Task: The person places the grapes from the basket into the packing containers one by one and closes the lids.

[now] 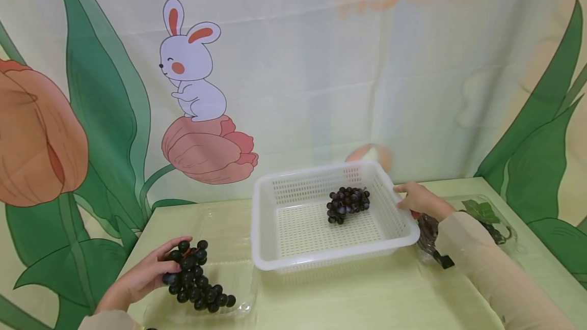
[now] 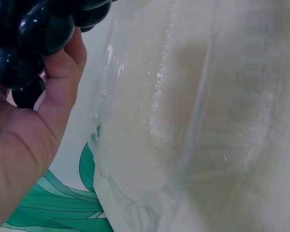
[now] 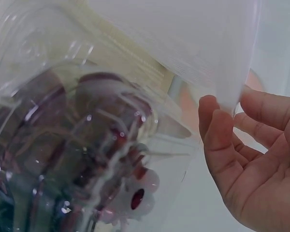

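Observation:
A bunch of black grapes (image 1: 194, 281) hangs from my left hand (image 1: 145, 273), whose fingers grip its upper end. The left wrist view shows the thumb and fingers curled about the dark, shiny grapes (image 2: 46, 29). Beneath the bunch lies a clear plastic container (image 1: 234, 264). In the middle of the table stands a white slotted basket (image 1: 298, 264), and a smaller bunch of dark grapes (image 1: 347, 202) rests inside it. My right hand (image 1: 419, 200) pinches the basket's right rim; in the right wrist view the thumb and fingertips (image 3: 220, 124) meet at the white edge.
To the right of the basket, partly behind the right forearm, sit clear packs (image 1: 428, 236) of dark fruit and a green leaf (image 1: 481, 211). A curtain (image 1: 298, 90) printed with a rabbit and tulips hangs behind the pale green table (image 1: 348, 294).

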Tool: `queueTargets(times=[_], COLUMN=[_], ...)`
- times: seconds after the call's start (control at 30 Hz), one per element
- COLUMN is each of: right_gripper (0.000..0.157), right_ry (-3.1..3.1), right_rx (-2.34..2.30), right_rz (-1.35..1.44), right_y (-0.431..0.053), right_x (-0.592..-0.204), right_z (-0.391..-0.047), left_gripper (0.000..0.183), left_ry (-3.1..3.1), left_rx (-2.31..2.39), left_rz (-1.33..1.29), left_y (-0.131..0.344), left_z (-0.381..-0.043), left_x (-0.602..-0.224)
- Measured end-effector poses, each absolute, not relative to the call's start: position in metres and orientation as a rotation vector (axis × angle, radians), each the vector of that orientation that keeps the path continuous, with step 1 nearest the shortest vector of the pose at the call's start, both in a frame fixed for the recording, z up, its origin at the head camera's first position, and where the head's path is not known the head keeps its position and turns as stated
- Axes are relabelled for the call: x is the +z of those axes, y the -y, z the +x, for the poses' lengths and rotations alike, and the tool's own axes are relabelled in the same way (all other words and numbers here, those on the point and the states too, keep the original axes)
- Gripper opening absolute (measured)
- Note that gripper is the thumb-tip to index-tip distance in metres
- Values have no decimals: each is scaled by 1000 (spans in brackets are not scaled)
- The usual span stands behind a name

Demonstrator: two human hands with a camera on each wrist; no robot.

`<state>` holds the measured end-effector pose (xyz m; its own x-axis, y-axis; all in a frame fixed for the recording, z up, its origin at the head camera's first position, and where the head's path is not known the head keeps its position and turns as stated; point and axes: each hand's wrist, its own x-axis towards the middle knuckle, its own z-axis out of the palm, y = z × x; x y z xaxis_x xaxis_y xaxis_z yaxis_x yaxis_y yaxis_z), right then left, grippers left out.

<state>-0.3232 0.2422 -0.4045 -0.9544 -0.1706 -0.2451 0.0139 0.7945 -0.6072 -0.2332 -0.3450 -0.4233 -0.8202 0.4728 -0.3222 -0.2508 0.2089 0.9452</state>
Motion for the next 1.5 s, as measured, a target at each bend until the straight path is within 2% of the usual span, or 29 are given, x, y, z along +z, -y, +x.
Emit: queueTargets(times=[0.43, 0.97, 1.5], right_gripper=[57, 58, 58], right_ry=[-2707, -2708, -2710], right_rx=[-911, -915, -919], right_rz=[-139, -85, -85], right_y=[-243, -241, -242], right_x=[-404, -404, -406], right_z=[-322, -321, -325], left_gripper=[53, 67, 65], left_ry=[-2026, -2195, -2478], left_rx=[1598, 1433, 1120], left_rz=[124, -68, -76], left_y=[345, 344, 331], left_z=[-232, -233, -237], left_x=[-433, -444, -446])
